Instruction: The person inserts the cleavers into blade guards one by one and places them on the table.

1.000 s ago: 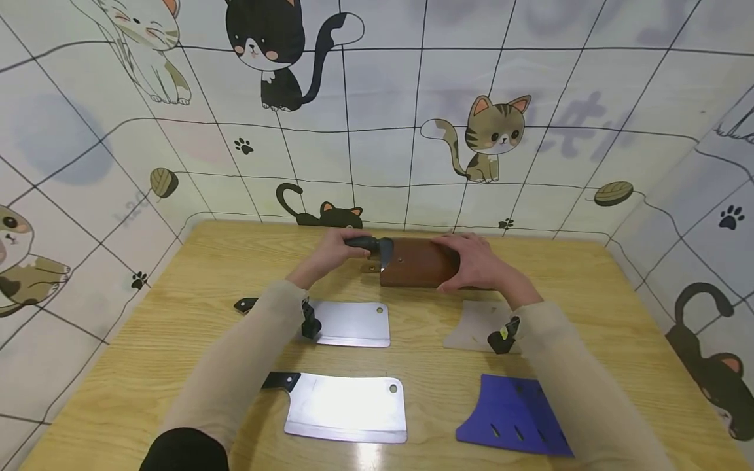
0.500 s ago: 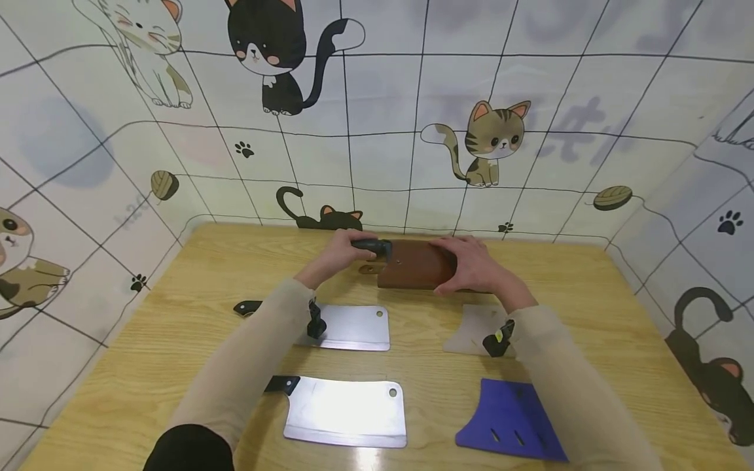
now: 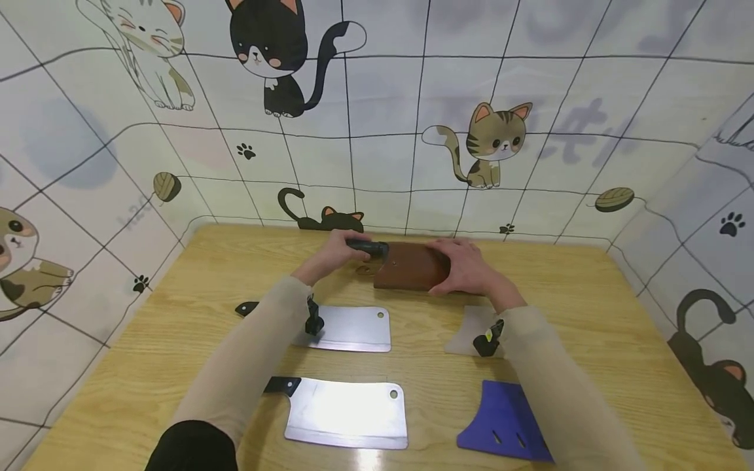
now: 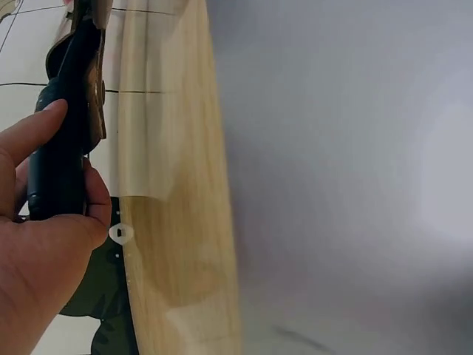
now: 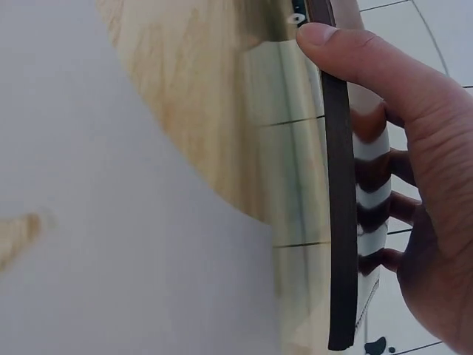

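Note:
At the back of the table, my left hand [image 3: 334,254] grips the black handle [image 3: 368,247] of a knife. The knife's blade is hidden inside a brown leather sheath [image 3: 409,269]. My right hand [image 3: 462,267] holds the sheath's right part, with the thumb on the near side and fingers over the top. In the left wrist view, thumb and fingers wrap the dark handle [image 4: 58,163], and the sheath's opening [image 4: 96,89] lies just past them. The right wrist view shows the sheath's dark edge [image 5: 340,214] beside my thumb and fingers.
Two bare cleavers, one behind the other [image 3: 347,329] [image 3: 347,413], lie left of centre, handles to the left. To the right lie a pale blade cover [image 3: 465,332] and a blue slotted one [image 3: 501,422], partly under my right forearm. A cat-print wall [image 3: 406,163] stands behind the table [image 3: 424,366].
The strip of blade that showed between handle and sheath has gone into the sheath. My right hand and the sheath have shifted slightly left toward the handle.

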The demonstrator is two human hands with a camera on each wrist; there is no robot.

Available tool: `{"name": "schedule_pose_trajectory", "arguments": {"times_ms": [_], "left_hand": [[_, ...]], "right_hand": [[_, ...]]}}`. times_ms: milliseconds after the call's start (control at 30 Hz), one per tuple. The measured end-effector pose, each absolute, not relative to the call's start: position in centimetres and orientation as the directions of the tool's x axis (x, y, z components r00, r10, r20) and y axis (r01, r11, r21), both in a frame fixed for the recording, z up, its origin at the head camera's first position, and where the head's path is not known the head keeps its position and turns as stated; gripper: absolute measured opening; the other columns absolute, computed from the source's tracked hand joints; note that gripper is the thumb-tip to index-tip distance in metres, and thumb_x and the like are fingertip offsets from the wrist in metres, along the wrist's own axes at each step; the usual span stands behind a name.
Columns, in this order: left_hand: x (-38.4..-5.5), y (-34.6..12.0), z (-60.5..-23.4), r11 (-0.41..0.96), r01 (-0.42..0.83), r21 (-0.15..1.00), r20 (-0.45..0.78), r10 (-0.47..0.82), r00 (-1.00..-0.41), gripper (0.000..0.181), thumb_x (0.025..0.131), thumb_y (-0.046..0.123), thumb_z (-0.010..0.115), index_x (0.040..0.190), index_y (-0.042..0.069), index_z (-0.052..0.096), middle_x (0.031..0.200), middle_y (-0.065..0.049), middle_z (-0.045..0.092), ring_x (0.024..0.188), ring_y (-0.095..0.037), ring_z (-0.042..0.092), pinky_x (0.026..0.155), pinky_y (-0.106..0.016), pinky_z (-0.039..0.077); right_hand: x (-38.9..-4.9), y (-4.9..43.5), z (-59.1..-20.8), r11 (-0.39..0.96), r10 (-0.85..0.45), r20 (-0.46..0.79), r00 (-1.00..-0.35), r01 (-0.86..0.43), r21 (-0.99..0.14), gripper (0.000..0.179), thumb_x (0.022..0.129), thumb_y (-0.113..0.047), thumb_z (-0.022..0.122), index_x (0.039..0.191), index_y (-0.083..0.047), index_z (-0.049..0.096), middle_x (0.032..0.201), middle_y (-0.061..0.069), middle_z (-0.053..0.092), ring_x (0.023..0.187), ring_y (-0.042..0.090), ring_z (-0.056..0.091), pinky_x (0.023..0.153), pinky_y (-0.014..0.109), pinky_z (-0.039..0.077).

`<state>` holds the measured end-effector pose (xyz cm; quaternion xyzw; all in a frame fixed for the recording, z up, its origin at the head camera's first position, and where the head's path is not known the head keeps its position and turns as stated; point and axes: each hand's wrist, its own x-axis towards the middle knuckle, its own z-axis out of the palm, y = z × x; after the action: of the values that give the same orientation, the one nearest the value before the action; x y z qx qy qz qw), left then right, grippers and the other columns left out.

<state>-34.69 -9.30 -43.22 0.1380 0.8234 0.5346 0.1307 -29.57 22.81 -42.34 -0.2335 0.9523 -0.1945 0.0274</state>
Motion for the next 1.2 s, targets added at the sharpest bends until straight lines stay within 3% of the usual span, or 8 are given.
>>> {"name": "schedule_pose_trajectory", "arguments": {"times_ms": [300, 500, 833, 1033, 1200], "left_hand": [[-35.2, -9.6, -44.3, 0.435, 0.081, 0.897, -0.069, 0.318, -0.946, 0.045, 0.086, 0.000, 0.079, 0.130, -0.001, 0.068, 0.138, -0.020, 0.056, 0.122, -0.034, 0.052, 0.100, -0.040, 0.043], [-35.5, -9.1, -45.1, 0.486, 0.093, 0.869, -0.054, 0.280, -0.958, 0.043, 0.086, 0.000, 0.081, 0.128, -0.002, 0.069, 0.144, -0.022, 0.055, 0.132, -0.037, 0.048, 0.105, -0.040, 0.041], [-35.7, -9.4, -44.6, 0.464, 0.106, 0.879, -0.025, 0.268, -0.963, 0.050, 0.090, 0.000, 0.076, 0.137, -0.005, 0.060, 0.147, -0.025, 0.051, 0.138, -0.040, 0.044, 0.111, -0.045, 0.038], [-35.0, -11.5, -42.6, 0.506, 0.132, 0.852, -0.013, 0.272, -0.962, 0.052, 0.091, 0.009, 0.077, 0.139, -0.004, 0.060, 0.146, -0.022, 0.054, 0.139, -0.038, 0.043, 0.112, -0.049, 0.036], [-33.6, -13.9, -41.2, 0.523, 0.208, 0.826, 0.044, 0.309, -0.950, 0.053, 0.092, 0.012, 0.076, 0.140, -0.003, 0.059, 0.145, -0.021, 0.053, 0.138, -0.037, 0.044, 0.109, -0.052, 0.038]], "right_hand": [[-30.6, 21.8, -43.9, 0.828, -0.441, 0.009, -0.897, -0.411, -0.382, 0.105, 0.065, -0.048, 0.093, 0.154, -0.013, 0.047, 0.154, 0.016, 0.046, 0.141, 0.046, 0.033, 0.110, 0.066, 0.022], [-30.9, 21.7, -44.2, 0.831, -0.437, -0.022, -0.899, -0.394, -0.391, 0.105, 0.066, -0.045, 0.092, 0.154, -0.012, 0.046, 0.155, 0.018, 0.044, 0.142, 0.047, 0.030, 0.111, 0.067, 0.020], [-31.1, 22.5, -43.8, 0.838, -0.441, -0.032, -0.897, -0.398, -0.374, 0.106, 0.069, -0.046, 0.092, 0.156, -0.009, 0.043, 0.160, 0.024, 0.035, 0.147, 0.047, 0.023, 0.112, 0.068, 0.015], [-29.8, 24.1, -42.6, 0.826, -0.455, -0.007, -0.891, -0.419, -0.377, 0.105, 0.071, -0.047, 0.092, 0.155, -0.007, 0.043, 0.159, 0.023, 0.037, 0.144, 0.049, 0.027, 0.112, 0.068, 0.020], [-27.1, 26.2, -41.6, 0.768, -0.483, 0.005, -0.875, -0.427, -0.478, 0.105, 0.074, -0.042, 0.093, 0.155, -0.003, 0.040, 0.158, 0.022, 0.039, 0.144, 0.047, 0.029, 0.112, 0.066, 0.025]]}}
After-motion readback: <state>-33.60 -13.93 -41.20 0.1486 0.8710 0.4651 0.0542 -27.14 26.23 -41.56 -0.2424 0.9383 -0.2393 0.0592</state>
